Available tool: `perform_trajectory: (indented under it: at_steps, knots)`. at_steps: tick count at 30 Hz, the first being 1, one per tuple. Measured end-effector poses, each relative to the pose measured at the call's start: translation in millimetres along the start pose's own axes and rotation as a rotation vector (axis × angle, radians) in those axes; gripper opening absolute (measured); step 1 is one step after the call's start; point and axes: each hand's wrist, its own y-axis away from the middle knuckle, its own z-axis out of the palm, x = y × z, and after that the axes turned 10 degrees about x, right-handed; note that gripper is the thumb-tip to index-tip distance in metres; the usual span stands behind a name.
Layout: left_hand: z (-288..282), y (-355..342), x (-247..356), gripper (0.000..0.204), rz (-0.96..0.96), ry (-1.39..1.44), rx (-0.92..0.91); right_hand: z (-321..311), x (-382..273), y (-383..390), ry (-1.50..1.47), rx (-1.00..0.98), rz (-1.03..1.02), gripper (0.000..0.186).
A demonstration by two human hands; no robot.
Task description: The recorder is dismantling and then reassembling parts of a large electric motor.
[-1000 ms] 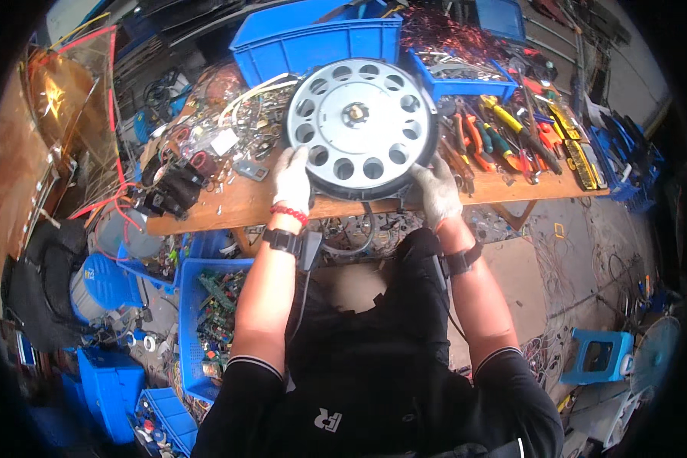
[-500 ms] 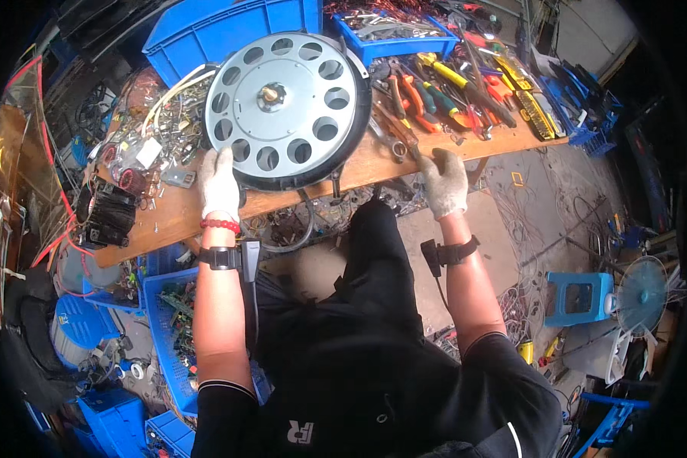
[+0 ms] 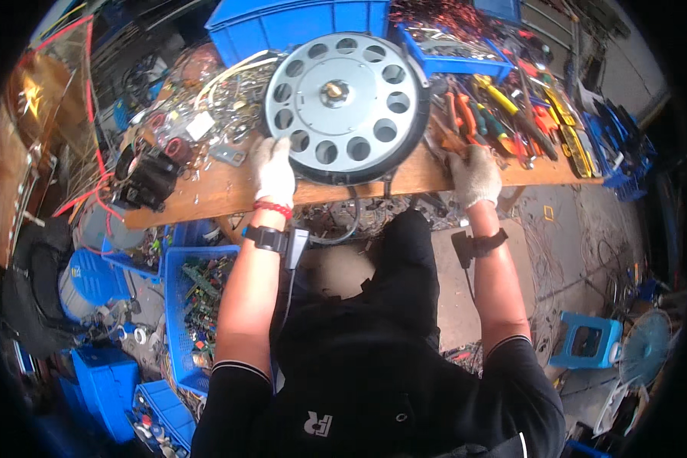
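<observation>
A round grey metal wheel (image 3: 346,103) with a ring of round holes lies on a wooden workbench (image 3: 412,174); a black rim runs round it and a brass-coloured hub stands at its centre. My left hand (image 3: 273,172), in a white glove, is at the wheel's lower left edge with its fingers stretched out. On the other side, my gloved right hand (image 3: 477,177) reaches the bench among hand tools. Its fingers are curled at a brownish tool end (image 3: 452,142); what lies between them is partly hidden. Orange-handled pliers (image 3: 467,116) lie just beyond it.
Behind the wheel stands a blue crate (image 3: 301,30). A blue tray (image 3: 466,65) of metal bits is at the back right. Small scrap and a black part (image 3: 151,177) cover the bench's left. Below are a blue basket (image 3: 172,305) of circuit boards and a blue stool (image 3: 588,340).
The whole view has shifted, so the bench and wheel appear further right. My right hand has come in against the tools and its fingers have curled. My left hand stays at the wheel's edge.
</observation>
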Motion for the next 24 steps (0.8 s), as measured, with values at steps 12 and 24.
perform_trajectory:
  at_steps: [12,24]
  knots:
    - [-11,-7,4,0.03,-0.184,0.171,-0.095,25,-43,39,-0.129,0.203,-0.554,0.042]
    - [-16,3,18,0.021,-0.276,0.363,-0.128,16,-25,56,-0.23,0.253,-0.49,0.032]
